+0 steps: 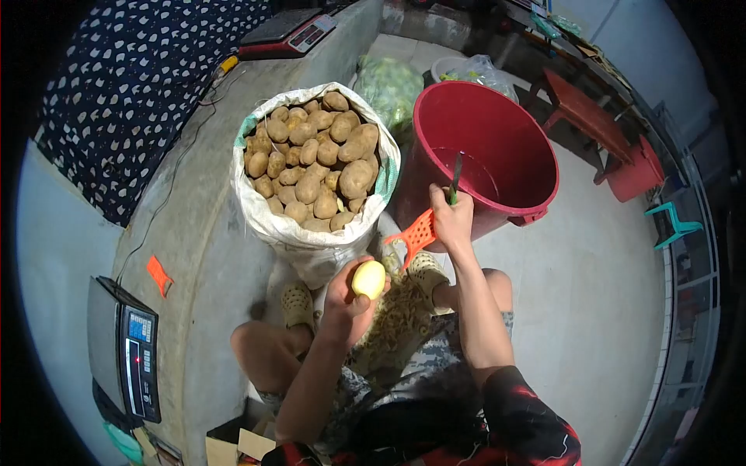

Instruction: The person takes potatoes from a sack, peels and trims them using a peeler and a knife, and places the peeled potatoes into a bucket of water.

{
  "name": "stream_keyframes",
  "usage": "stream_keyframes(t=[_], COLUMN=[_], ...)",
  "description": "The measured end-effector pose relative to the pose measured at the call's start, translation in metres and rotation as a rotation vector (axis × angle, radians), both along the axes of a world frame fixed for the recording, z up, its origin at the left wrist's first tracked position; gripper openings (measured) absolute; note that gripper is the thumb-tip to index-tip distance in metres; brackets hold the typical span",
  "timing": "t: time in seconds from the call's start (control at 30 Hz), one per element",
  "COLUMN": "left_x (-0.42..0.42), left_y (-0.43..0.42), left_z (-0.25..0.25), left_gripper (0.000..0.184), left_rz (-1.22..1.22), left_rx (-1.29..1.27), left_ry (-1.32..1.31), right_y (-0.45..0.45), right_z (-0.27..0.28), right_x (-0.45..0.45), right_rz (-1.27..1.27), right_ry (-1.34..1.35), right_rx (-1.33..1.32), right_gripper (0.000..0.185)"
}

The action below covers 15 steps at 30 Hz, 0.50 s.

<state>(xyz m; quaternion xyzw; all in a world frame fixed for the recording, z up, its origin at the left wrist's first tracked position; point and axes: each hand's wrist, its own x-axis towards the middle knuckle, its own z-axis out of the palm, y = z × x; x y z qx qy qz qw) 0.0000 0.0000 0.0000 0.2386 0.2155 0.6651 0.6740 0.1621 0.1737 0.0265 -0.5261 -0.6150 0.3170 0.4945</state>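
My widest open room is the pale floor (pixel 590 256) to my right, running from the bucket to the glass panes; on my left the concrete ledge (pixel 186 198) bounds me. One red bucket (pixel 524 147) stands ahead to the right, its round mouth uncovered. Just beside it stands one white sack (pixel 287 227), its rolled edge ringing a heap of potatoes (pixel 308 182), too overlapped for me to count. Two scales (pixel 138 353) stand on my left, one near, one far. Peelings (pixel 392 318) lie strewn between my two clogs (pixel 297 304). My right hand (pixel 453 215) has its fingers closed around one orange peeler (pixel 418 233) and one dark blade (pixel 457 169), green at its base, by the bucket's near rim; whether they touch it, I cannot tell. A second orange tool (pixel 158 272) lies on the ledge. One peeled potato (pixel 368 279) sits gripped in my left hand (pixel 342 299), fingers curled round it, just this side of the sack.
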Motion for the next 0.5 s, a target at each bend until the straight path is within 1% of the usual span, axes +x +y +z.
stream_keyframes(t=[0.03,0.07,0.1,0.17,0.23,0.27,0.3,0.37,0.4,0.43,0.5], left_x=[0.002,0.005,0.027,0.025,0.025,0.024,0.023,0.024,0.024,0.023,0.024], left_y=[0.0,-0.002,-0.023,-0.025,-0.025,-0.024,-0.022,-0.022,-0.019,-0.018,-0.02], left_z=[0.004,0.005,0.01,0.013,0.005,0.001,0.002,0.006,0.009,0.009,0.006], left_gripper=[0.083,0.083,0.083,0.084,0.084,0.084,0.084,0.085,0.086,0.086,0.086], left_rz=[0.012,0.028,0.028,0.051,0.049,0.048,0.047,0.068,0.049,0.031,0.044], left_rx=[-0.022,-0.049,-0.116,-0.128,-0.112,-0.113,-0.111,-0.134,-0.125,-0.121,-0.122], left_ry=[0.018,0.036,-0.028,0.058,0.039,-0.041,-0.12,-0.092,-0.062,-0.03,-0.011], right_y=[-0.01,-0.022,-0.051,-0.063,-0.041,-0.029,-0.026,-0.026,-0.039,-0.05,-0.056], right_z=[0.01,0.02,0.037,0.049,0.029,0.011,0.009,0.001,0.022,0.037,0.045], right_x=[-0.004,-0.01,0.003,-0.001,0.004,0.008,0.008,0.01,0.001,-0.003,-0.003], right_rz=[0.043,0.095,0.141,0.136,0.055,0.027,0.025,0.068,0.127,0.157,0.142], right_ry=[0.061,0.084,-0.033,-0.203,-0.248,-0.163,-0.16,-0.031,-0.036,-0.122,-0.197], right_rx=[-0.033,-0.006,-0.01,0.179,0.105,-0.051,-0.042,-0.122,-0.099,0.006,0.148], right_gripper=[0.04,0.041,0.04,0.038,0.038,0.039,0.039,0.039,0.038,0.037,0.037])
